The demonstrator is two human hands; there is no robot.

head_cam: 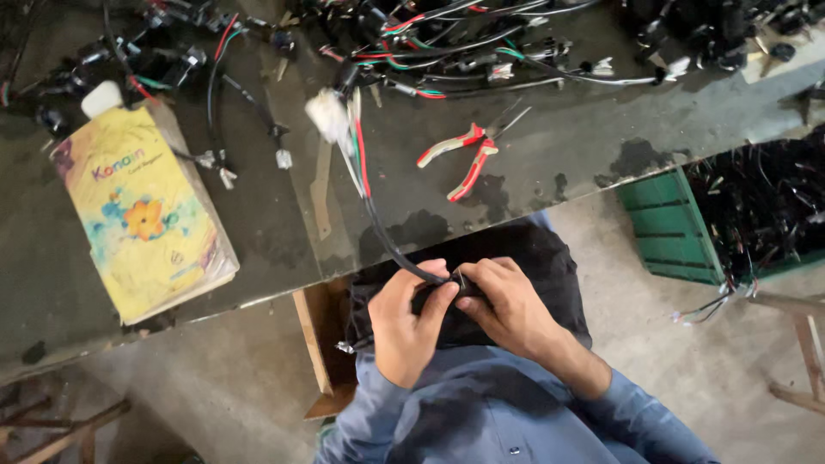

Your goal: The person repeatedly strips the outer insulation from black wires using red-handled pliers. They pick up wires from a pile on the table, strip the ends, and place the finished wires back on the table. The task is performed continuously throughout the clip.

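A dark, stained flat worktable (533,163) stands over a grey concrete floor (687,361). A green plastic crate (666,228) stands beside the table. Brown wooden furniture legs (803,357) show at the right edge.

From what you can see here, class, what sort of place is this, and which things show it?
Probably a small wiring workshop. Heaps of wire harnesses cover a stained workbench, red-handled pliers lie there, and both hands work a black sleeved cable.
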